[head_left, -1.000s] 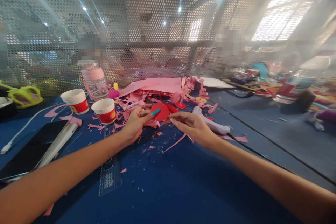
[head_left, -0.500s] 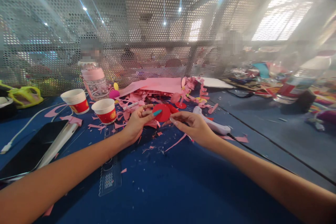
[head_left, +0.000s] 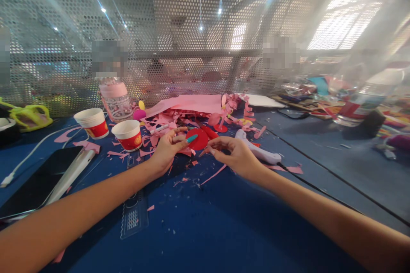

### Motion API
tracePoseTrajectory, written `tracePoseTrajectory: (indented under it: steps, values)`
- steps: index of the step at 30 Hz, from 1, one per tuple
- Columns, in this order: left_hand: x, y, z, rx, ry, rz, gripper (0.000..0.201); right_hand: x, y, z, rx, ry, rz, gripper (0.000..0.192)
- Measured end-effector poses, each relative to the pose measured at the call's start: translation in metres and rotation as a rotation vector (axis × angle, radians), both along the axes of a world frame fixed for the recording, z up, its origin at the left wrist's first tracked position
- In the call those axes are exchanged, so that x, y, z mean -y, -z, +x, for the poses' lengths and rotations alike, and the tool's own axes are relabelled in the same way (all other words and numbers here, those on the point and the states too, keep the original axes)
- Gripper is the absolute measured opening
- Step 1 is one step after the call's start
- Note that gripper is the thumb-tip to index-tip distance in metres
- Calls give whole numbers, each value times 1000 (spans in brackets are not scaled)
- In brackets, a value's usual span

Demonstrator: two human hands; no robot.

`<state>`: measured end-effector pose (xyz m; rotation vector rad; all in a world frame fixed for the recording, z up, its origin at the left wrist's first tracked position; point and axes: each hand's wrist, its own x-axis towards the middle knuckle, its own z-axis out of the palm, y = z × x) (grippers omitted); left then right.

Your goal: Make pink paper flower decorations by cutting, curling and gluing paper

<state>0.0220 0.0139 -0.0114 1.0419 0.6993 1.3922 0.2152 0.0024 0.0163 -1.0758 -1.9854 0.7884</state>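
Grip: the left hand (head_left: 166, 149) pinches a red paper disc (head_left: 197, 139) by its left edge, thumb and fingers closed on it, a teal-painted nail lying across its face. The right hand (head_left: 235, 153) meets the disc from the right with thumb and forefinger drawn together at its lower right edge; whether those fingertips actually clamp the paper cannot be told. The disc is held just above the blue counter (head_left: 205, 222), at the near edge of the scrap heap.

Far left of the grip: a yellow-green object (head_left: 30, 117) by the perforated metal screen (head_left: 160, 30), a white cable (head_left: 32, 151), and a dark phone (head_left: 38, 181) with a white pen-like tool (head_left: 72, 172) lying along its right side.

Left of the grip: two red-and-white paper cups, the farther one (head_left: 92, 123) and the nearer one (head_left: 128, 135), side by side; behind them a clear bottle with a pink band (head_left: 115, 99). A dark ruler-like strip (head_left: 133, 213) lies under the left forearm.

Behind the grip: a heap of pink paper scraps (head_left: 192, 111) with a flat pink sheet on top and curled strips.

Right of the grip: a white glue-gun-like tool (head_left: 259, 151) just behind the right hand, its dark cord trailing away across the counter. Far right, blurred: coloured papers and a container (head_left: 361, 102).
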Motion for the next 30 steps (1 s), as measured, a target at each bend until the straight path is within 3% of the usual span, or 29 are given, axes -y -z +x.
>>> tracePoseTrajectory:
  steps: [16, 22, 26, 30]
  values:
    - [1, -1, 0, -19, -19, 22, 50, -1, 2, 0, -2, 35, -8, 19]
    - [-2, -3, 0, 67, -83, -15, 42, -6, 1, 4, -124, -6, -104, 15]
    - [-1, -4, 0, 57, -58, -16, 46, -6, 2, 4, -137, -8, -36, 24]
    - [0, -3, 0, 69, -51, 12, 50, -4, -1, 3, -83, 99, 1, 29]
